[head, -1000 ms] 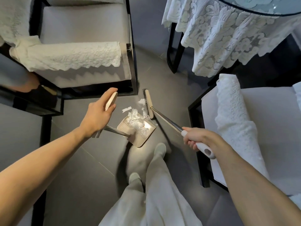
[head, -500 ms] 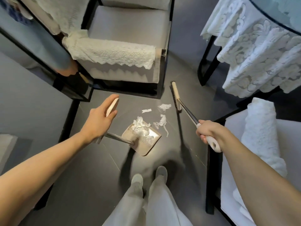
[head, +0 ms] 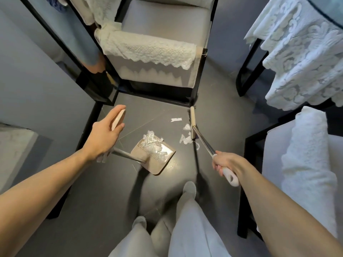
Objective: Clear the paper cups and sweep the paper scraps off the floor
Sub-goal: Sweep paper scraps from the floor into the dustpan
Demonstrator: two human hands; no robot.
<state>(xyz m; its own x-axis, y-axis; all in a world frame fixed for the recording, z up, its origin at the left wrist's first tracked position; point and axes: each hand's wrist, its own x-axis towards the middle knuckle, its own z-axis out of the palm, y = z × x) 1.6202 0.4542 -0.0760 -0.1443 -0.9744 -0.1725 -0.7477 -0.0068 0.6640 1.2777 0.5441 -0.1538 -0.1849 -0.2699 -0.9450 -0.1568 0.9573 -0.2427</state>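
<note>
The left hand (head: 104,134) is up and to the left of the dustpan (head: 157,160). Its fingers (head: 119,108) lie along the top of the flat beige handle (head: 117,120), the thumb presses from below, and the handle is pinched between them. From the hand a metal rod runs down and to the right into the dustpan, which sits on the dark floor (head: 104,197) with its open mouth facing up and to the right.

There is one dustpan. One heap of crumpled paper (head: 151,142) lies inside it, well apart from the left fingers.

To the right of the dustpan, loose scraps (head: 185,140) lie on the floor. I count four: a short strip farthest away, two torn pieces nearer, and a thin curl closest to the feet. No fingers touch any of them.

One broom (head: 192,121) stands just to the right of the scraps. Its narrow head is on the floor and touches or nearly touches the middle pieces. Its metal shaft slants down and to the right into the right hand (head: 226,164), whose fingers (head: 216,165) are curled tight around the white grip.

Beyond the dustpan stands one armchair (head: 163,32) with a lace cover, and a second armchair (head: 274,164) stands far to its right. Two legs (head: 187,229) in pale trousers are below the dustpan.
</note>
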